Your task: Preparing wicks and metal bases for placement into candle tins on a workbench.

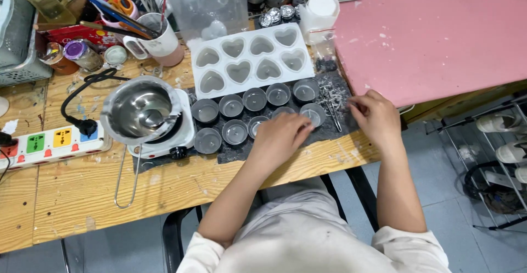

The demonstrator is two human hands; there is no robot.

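Metal cups point(255, 98) — small, round and shallow — stand in two rows on a dark mat point(236, 151) that lies on the wooden surface point(82, 190). The left hand point(281, 136) rests palm down over the front row, its fingers point(299, 124) curled onto one of the cups point(282, 111) there; whether they truly grip it I cannot tell. The right hand point(375, 117) sits at the mat's right edge, fingertips pinched together at something too small to make out, just beside thin metal tweezers point(332, 111). Behind the cups lies a white mould point(251, 59) with eight heart-shaped hollows. To the left, a steel pot point(140, 108) with a long wire handle sits on a small white hotplate point(175, 141), near a white power strip point(52, 141) — a black plug point(88, 126) is seated in it. A pink board point(439, 31) covers the right part.
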